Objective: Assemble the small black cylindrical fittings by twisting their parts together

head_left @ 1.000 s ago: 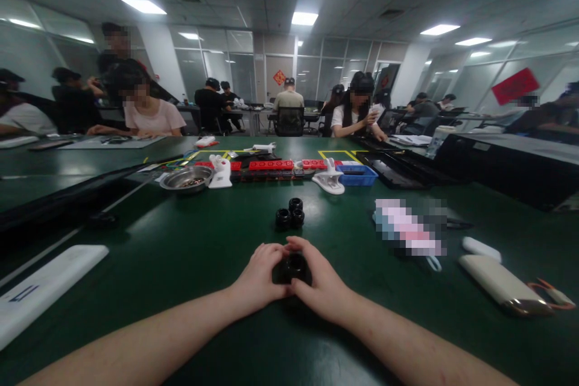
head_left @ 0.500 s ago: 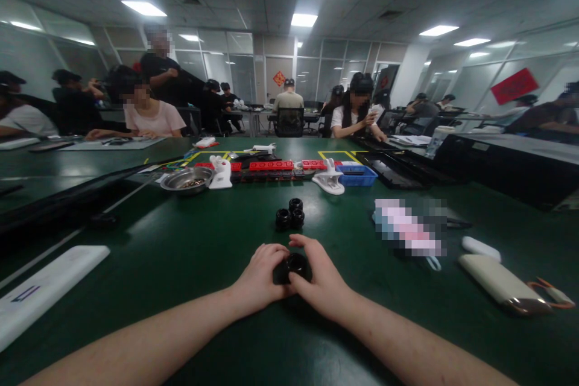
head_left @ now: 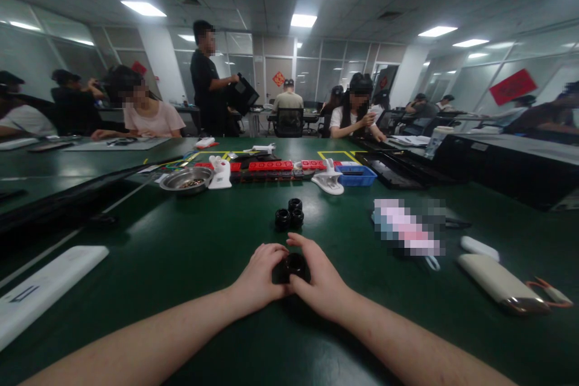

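Observation:
Between my hands sits a shiny black ring-shaped part [head_left: 296, 262] with a hollow centre. My left hand [head_left: 263, 271] curls against its left side, the fingertips partly hidden behind it. My right hand [head_left: 320, 274] closes round the right side, thumb at the near edge and index finger arched over the far side. Just beyond my fingers, three similar black ring-shaped parts [head_left: 290, 215] stand close together on the green table [head_left: 235, 217].
Farther back are a steel bowl [head_left: 187, 181] with small pieces, white clamps [head_left: 329, 178], red strips [head_left: 271, 165] and a blue tray [head_left: 357, 176]. A beige power bank [head_left: 502, 283] lies at right, a white slab [head_left: 49, 289] at left. People sit beyond.
My hands and the black part stay almost in place. In the background, a standing person in black has moved to the right and carries a dark box-like object.

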`<act>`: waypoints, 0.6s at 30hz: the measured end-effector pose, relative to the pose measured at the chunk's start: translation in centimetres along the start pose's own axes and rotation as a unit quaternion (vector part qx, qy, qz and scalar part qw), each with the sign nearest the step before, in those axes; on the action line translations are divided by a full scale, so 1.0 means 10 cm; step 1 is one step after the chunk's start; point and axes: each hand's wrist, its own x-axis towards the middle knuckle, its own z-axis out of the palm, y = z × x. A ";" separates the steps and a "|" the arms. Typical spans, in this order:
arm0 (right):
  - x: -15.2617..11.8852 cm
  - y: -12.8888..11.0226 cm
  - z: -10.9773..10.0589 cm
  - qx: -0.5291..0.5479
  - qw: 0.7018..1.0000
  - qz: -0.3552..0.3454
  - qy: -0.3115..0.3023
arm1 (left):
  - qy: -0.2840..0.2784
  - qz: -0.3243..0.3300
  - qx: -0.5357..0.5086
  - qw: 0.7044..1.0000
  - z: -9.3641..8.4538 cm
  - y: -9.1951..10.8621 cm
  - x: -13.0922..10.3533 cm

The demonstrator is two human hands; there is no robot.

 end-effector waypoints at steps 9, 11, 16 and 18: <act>0.05 0.00 0.01 0.033 0.999 0.035 -0.002 | -0.005 0.004 -0.002 1.000 0.01 -0.02 -0.01; 0.04 0.00 0.00 0.047 0.999 0.002 -0.020 | -0.005 0.006 0.002 1.000 0.01 -0.02 -0.01; 0.02 0.00 0.02 0.028 1.000 -0.007 -0.010 | -0.002 0.008 0.008 1.000 0.01 -0.02 -0.01; 0.04 0.01 0.03 0.017 1.000 0.018 0.007 | 0.008 0.005 0.005 1.000 0.02 -0.02 -0.01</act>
